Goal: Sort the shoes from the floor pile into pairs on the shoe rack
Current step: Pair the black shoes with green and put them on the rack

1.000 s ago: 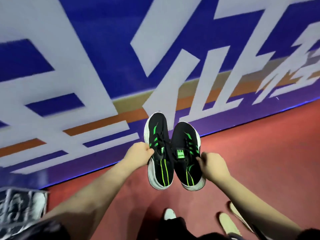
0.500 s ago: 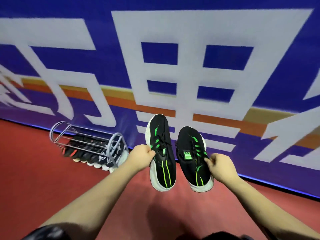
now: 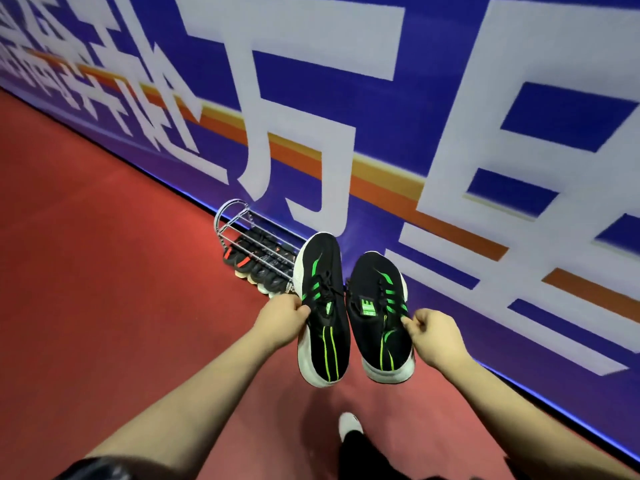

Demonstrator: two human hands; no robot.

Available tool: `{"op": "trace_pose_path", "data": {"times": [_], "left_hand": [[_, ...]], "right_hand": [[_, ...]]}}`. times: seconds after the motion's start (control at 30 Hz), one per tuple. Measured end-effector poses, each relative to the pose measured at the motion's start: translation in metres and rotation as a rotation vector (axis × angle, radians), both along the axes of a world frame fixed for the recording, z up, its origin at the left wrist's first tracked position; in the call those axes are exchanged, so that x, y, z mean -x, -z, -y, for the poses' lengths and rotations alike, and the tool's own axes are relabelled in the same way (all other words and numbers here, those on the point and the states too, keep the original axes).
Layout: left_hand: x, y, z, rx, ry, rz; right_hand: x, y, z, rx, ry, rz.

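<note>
1. Hands each hold one black-and-green sneaker in the air above the red floor [image 3: 104, 271].
2. Left hand [image 3: 282, 318] curls its fingers round the outer side of the left sneaker [image 3: 322, 306], with the thumb on the upper beside the laces.
3. Right hand [image 3: 434, 336] pinches the outer side of the right sneaker [image 3: 381, 313], fingers tightly curled.
4. The sneakers hang just beside each other, toes pointing away from the person.
5. A wire shoe rack [image 3: 242, 233] stands at the floor's far edge against the blue banner wall [image 3: 450, 133], with dark shoes [image 3: 256, 263] lined up on it, partly hidden by the left sneaker.
6. The person's white-toed foot [image 3: 349, 424] shows on the floor below the sneakers.
</note>
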State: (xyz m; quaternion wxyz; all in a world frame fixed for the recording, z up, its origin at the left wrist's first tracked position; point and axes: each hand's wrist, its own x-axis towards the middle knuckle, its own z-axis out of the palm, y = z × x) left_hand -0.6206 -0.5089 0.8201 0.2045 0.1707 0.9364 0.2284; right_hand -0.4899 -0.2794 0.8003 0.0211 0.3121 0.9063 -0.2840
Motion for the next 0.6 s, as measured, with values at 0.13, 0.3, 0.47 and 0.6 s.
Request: {"op": "trace_pose_path", "data": {"times": [0.13,0.3,0.47,0.6], "left_hand": [[0.057,0.020,0.031,0.016,-0.068,0.055],[0.148,0.037,0.060,0.099,-0.043,0.081],[0.233,0.043,0.098,0.100,-0.059,0.104],[0.296,0.050,0.129,0.126,-0.044,0.138]], "right_hand": [[0.069,0.023,0.028,0.026,-0.052,0.027],[0.167,0.054,0.055,0.086,-0.091,0.079],[0.264,0.063,0.086,0.077,-0.162,0.131],[0.329,0.068,0.112,0.018,-0.213,0.162]]}}
